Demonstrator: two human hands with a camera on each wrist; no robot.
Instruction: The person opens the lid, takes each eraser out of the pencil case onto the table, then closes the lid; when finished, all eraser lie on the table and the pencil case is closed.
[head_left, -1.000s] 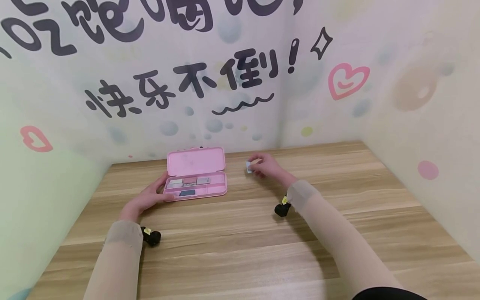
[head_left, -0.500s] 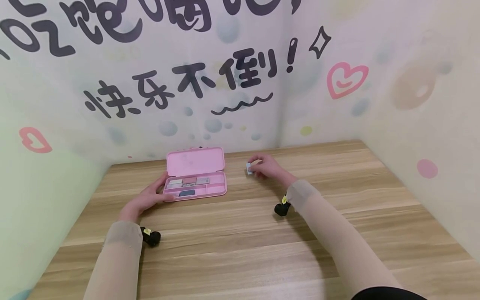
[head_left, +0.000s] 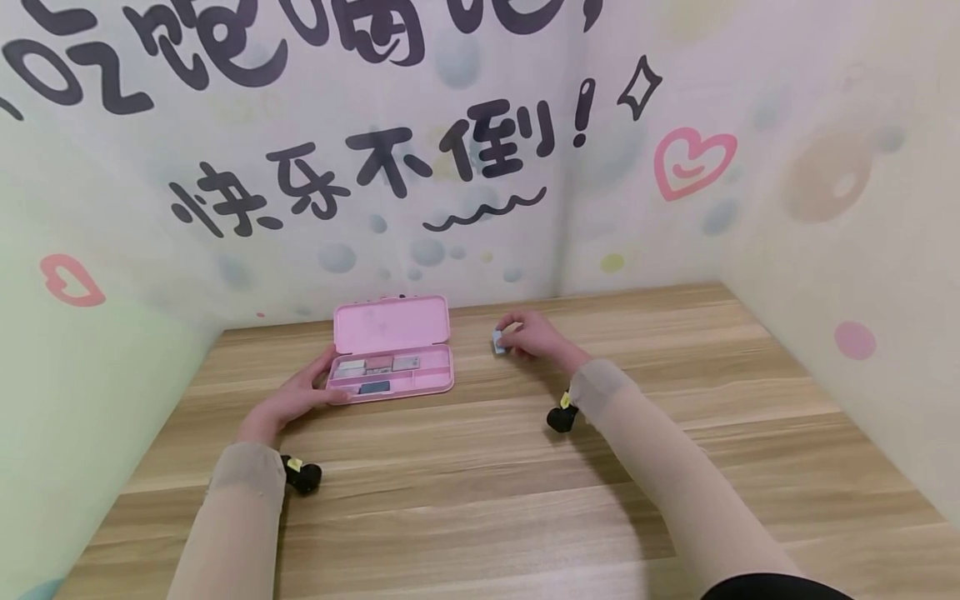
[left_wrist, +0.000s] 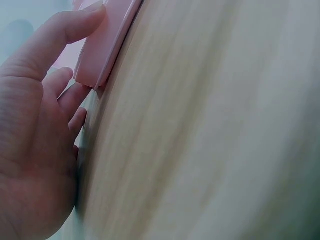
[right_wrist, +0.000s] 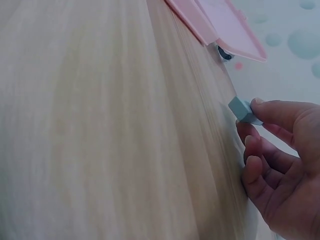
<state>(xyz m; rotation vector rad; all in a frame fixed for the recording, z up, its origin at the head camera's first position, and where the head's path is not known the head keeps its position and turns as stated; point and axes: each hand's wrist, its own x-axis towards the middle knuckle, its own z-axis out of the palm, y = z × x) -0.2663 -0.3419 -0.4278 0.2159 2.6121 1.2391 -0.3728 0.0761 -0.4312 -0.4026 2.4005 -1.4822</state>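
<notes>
A pink pencil case [head_left: 433,380] stands with its lid [head_left: 392,325] raised near the back wall. My left hand [head_left: 294,395] holds its left end, the thumb on the front edge and the other fingers round the side; the left wrist view shows the thumb against the pink wall [left_wrist: 102,55]. Inside lie several small blocks, among them a dark blue block [head_left: 374,387] in the front compartment and a grey block [head_left: 407,363] behind. To the right of the case, my right hand [head_left: 536,335] pinches a small light-blue eraser [right_wrist: 242,110] between thumb and fingertips, close over the table.
The wood-grain table [head_left: 450,492] meets a printed wall hanging [head_left: 480,250] along its back edge. In the right wrist view a small dark item [right_wrist: 225,53] shows behind the case, near the lid's hinge. Black wrist cameras [head_left: 303,475] hang under both wrists.
The light-blue eraser has tipped and come slightly nearer in my right fingers. My left hand and the pencil case have stayed where they were.
</notes>
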